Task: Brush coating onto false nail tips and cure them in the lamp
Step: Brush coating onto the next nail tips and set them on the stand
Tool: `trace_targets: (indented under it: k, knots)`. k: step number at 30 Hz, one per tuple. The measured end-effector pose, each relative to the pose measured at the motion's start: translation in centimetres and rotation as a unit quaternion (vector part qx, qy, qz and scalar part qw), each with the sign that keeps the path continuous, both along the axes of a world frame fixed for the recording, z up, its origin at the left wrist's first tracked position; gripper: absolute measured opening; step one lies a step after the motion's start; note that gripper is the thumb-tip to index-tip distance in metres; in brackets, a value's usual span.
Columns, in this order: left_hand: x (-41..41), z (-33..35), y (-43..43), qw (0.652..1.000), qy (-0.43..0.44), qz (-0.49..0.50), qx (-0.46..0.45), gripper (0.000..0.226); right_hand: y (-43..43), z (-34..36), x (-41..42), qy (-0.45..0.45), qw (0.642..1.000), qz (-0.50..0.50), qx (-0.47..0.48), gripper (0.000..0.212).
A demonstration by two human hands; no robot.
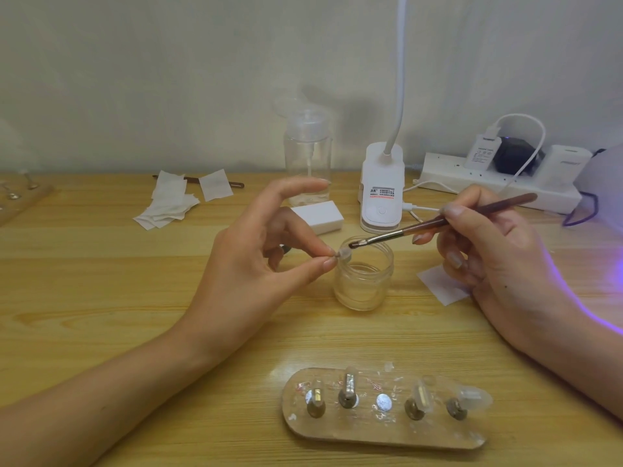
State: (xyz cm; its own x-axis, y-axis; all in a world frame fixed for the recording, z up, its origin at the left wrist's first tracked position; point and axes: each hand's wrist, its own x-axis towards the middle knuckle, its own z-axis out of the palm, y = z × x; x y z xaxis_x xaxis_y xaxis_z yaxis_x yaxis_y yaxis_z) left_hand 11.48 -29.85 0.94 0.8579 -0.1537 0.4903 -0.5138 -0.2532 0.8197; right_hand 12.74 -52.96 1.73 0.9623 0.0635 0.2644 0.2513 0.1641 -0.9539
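My left hand [256, 251] pinches a small holder between thumb and fingertip, with a clear nail tip [344, 254] on its end, held over a small open glass jar [364, 274]. My right hand [488, 251] grips a brown brush [438, 224] like a pen, and its bristles touch the nail tip. Near the table's front edge lies a clear stand [384, 429] carrying several more nail tips on metal pegs, with one peg spot bare. At the far right edge the curing lamp [603, 176] shows partly, casting purple light.
A clear pump bottle [307, 156], a white clip lamp base [381, 187] and a power strip [499, 183] stand at the back. White wipes [168, 203] lie back left, a white block [318, 215] behind the jar, a wipe [438, 284] under my right hand.
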Motion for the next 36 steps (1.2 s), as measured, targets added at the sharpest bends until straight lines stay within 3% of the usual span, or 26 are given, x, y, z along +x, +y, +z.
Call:
trace_targets:
  k: [10, 23, 36]
  knots:
    - [-0.04, -0.09, 0.03, 1.000, -0.003, -0.007, 0.012, 0.053, 0.01, -0.06, 0.02, -0.022, 1.000, 0.010, -0.009, 0.020]
    - [0.16, -0.17, 0.06, 0.997, 0.060, -0.029, -0.032, 0.058, 0.05, -0.06, -0.13, -0.050, 0.999, 0.017, -0.006, 0.019]
    - [-0.04, 0.01, 0.13, 0.997, 0.066, -0.031, -0.029, 0.061, 0.16, -0.11, -0.20, -0.068, 0.997, 0.037, -0.016, 0.017]
